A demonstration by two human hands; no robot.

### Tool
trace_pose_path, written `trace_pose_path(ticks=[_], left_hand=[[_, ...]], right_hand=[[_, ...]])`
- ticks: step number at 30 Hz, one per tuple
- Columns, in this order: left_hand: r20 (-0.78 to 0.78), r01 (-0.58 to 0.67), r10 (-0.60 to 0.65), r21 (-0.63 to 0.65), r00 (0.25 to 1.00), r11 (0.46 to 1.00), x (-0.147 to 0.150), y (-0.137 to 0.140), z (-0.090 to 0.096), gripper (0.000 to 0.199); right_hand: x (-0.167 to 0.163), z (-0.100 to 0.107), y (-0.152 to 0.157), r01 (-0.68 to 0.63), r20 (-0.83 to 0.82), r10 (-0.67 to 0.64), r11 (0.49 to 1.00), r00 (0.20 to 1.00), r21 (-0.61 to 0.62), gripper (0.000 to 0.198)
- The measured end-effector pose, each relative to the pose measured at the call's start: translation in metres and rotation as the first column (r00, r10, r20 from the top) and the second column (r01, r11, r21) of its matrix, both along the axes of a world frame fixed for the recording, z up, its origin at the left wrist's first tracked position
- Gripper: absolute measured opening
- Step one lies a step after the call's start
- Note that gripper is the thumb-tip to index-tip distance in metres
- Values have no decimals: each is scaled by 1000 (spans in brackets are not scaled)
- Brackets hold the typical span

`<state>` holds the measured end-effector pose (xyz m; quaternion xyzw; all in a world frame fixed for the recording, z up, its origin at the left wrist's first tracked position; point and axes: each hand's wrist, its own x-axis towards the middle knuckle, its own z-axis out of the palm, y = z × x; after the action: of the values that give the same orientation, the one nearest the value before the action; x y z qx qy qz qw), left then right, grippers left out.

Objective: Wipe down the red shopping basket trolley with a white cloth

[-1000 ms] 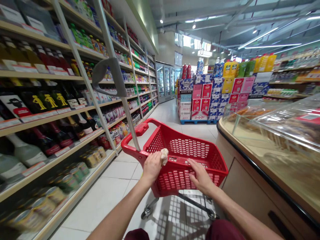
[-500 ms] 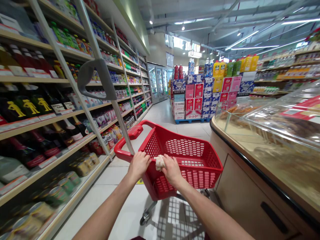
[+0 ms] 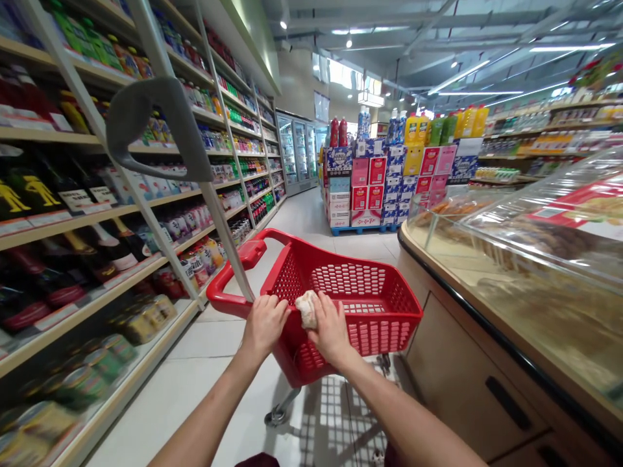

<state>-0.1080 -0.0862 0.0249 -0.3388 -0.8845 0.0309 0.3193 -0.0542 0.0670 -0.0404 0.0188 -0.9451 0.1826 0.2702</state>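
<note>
Head view: both hands point(image 3: 296, 324) grip basket point(image 3: 379, 305) rim; open aisle point(image 3: 311, 220) beyond.

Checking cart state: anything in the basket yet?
No: the red cart shows only bare mesh inside; the wad sits in the right hand at the rim, beside the left hand.

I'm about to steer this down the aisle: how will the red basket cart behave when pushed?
The red basket cart looks empty and plastic, so probably light. It stands on small casters, so it likely rolls readily on the smooth tiles. Being tall and narrow, it might tip if shoved hard.
</note>
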Motion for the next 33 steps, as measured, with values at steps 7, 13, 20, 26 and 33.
trace_pose_path(ticks=[7, 13, 20, 26, 33], left_hand=[[-18, 35, -35, 14, 999, 999, 5, 0, 0, 26], [7, 60, -60, 58, 998, 997, 2, -2, -4, 27], [1, 56, -56, 54, 998, 997, 3, 1, -3, 27], [-2, 59, -59, 22, 998, 998, 3, -11, -1, 26], [-8, 58, -58, 32, 998, 998, 4, -11, -2, 27]], right_hand=[[-1, 3, 16, -108, -46, 107, 994, 993, -32, 60], [35, 8, 132, 394, 109, -382, 910, 918, -128, 57], [29, -8, 87, 113, 91, -107, 991, 990, -66, 62], [56, -14, 150, 175, 133, -193, 976, 972, 133, 57], [63, -14, 163, 391, 170, -398, 918, 902, 74, 60]])
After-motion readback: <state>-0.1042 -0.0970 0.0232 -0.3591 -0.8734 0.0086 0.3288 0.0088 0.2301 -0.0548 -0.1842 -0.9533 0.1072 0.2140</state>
